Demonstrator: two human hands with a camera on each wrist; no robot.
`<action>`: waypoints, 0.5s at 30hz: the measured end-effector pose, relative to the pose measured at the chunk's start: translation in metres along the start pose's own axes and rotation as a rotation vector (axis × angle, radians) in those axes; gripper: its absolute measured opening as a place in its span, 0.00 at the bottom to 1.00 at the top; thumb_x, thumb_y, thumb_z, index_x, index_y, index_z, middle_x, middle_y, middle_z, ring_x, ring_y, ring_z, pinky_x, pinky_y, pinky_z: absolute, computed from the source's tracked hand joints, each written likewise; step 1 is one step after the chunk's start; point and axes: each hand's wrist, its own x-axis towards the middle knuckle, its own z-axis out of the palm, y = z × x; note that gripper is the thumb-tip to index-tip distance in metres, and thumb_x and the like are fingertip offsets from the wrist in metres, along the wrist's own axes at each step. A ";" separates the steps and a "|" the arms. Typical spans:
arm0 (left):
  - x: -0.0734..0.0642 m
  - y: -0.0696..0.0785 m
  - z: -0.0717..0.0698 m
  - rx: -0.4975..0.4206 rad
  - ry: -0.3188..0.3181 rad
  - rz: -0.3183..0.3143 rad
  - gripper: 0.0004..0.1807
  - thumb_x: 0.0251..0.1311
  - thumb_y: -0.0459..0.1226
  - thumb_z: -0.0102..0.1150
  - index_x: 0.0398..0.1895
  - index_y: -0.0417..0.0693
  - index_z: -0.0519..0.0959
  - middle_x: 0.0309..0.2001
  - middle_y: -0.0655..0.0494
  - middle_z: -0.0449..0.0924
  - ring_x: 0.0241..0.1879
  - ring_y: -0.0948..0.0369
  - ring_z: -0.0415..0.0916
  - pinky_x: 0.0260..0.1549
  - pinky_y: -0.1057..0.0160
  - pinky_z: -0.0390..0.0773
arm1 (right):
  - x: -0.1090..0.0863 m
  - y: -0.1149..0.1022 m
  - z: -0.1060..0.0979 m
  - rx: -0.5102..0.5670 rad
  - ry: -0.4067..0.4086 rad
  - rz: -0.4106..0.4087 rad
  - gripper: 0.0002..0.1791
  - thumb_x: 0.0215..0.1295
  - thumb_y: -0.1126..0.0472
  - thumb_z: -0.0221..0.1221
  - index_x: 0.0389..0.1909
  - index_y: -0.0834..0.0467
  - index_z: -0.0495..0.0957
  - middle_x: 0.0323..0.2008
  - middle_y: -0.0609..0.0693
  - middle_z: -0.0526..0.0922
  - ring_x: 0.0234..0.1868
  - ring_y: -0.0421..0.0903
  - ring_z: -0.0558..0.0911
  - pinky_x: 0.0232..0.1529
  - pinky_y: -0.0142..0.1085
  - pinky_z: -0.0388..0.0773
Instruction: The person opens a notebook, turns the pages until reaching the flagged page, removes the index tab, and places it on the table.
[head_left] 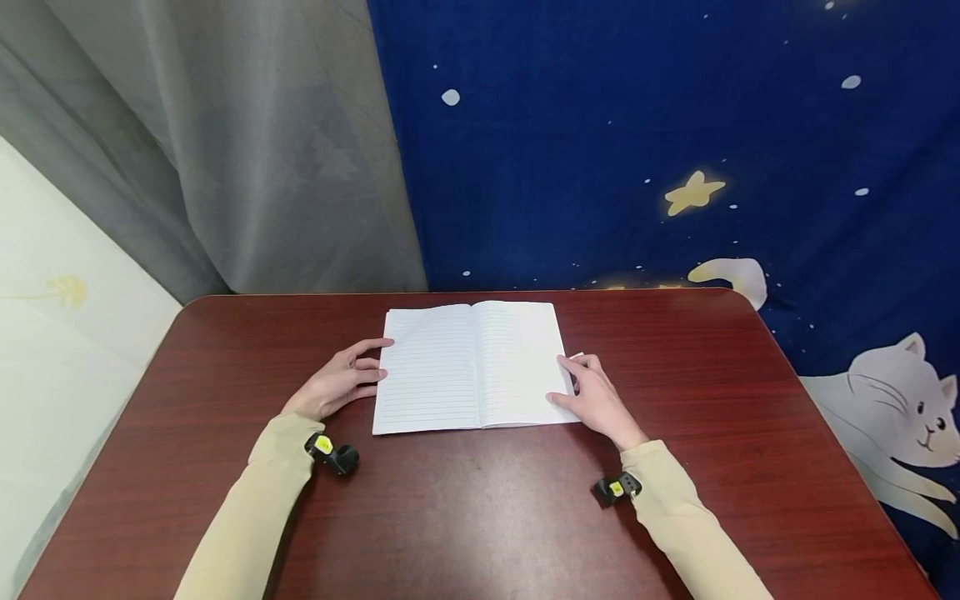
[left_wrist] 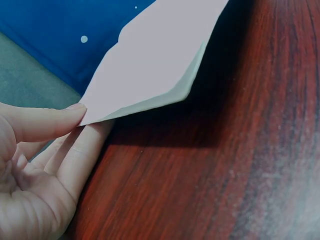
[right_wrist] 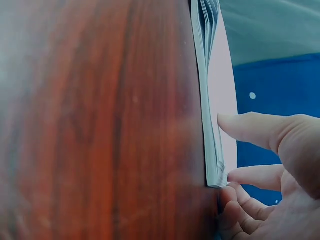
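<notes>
An open notebook (head_left: 427,367) with blank ruled pages lies spread on the table, its fold running down the middle. My left hand (head_left: 341,379) holds its left edge. In the left wrist view the thumb (left_wrist: 55,122) lies on the page at a corner, with fingers underneath. At the right edge is my right hand (head_left: 596,400), its thumb on the page and index fingertip by the border. Seen from the right wrist, the page stack (right_wrist: 207,100) shows edge-on, the thumb (right_wrist: 250,129) pressing its upper face and the other fingers curled at its end.
The reddish-brown wooden table (head_left: 480,517) has rounded far corners. Behind it hang a grey curtain (head_left: 300,150) and a dark blue cloth (head_left: 570,150) printed with stars and a white cat. Black wrist cameras (head_left: 345,460) sit at both cuffs.
</notes>
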 end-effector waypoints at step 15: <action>0.000 -0.001 0.002 0.013 0.023 0.003 0.33 0.67 0.25 0.51 0.74 0.44 0.55 0.42 0.48 0.73 0.44 0.60 0.76 0.45 0.62 0.78 | -0.005 -0.002 0.003 -0.054 0.077 -0.059 0.27 0.57 0.62 0.69 0.59 0.61 0.78 0.49 0.59 0.71 0.38 0.49 0.71 0.37 0.39 0.69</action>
